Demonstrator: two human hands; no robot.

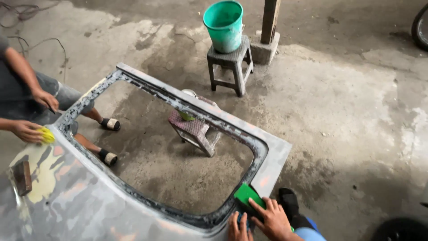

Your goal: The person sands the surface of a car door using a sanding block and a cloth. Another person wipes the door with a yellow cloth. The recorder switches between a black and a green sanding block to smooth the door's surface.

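Note:
A grey, sanded car body panel (89, 201) with a large window opening lies tilted over the concrete floor. On the near right corner of its frame sits a green sanding block (246, 194). My right hand (273, 219) lies over the block with its fingers pressed on the green top. My left hand (239, 227) is beside it, fingers together against the block's dark near end. At the left a co-worker's hand (27, 131) holds a yellow sponge (46, 135) against the panel's far corner, and their other hand (45, 98) is just above the frame.
A low woven stool (195, 130) shows through the window opening under the frame. A teal bucket (224, 26) stands on a grey stool (232, 62) beside a post on a concrete base (266, 44). A brown sanding block (22, 177) lies on the panel at left. Co-worker's sandalled feet (108, 157) are nearby.

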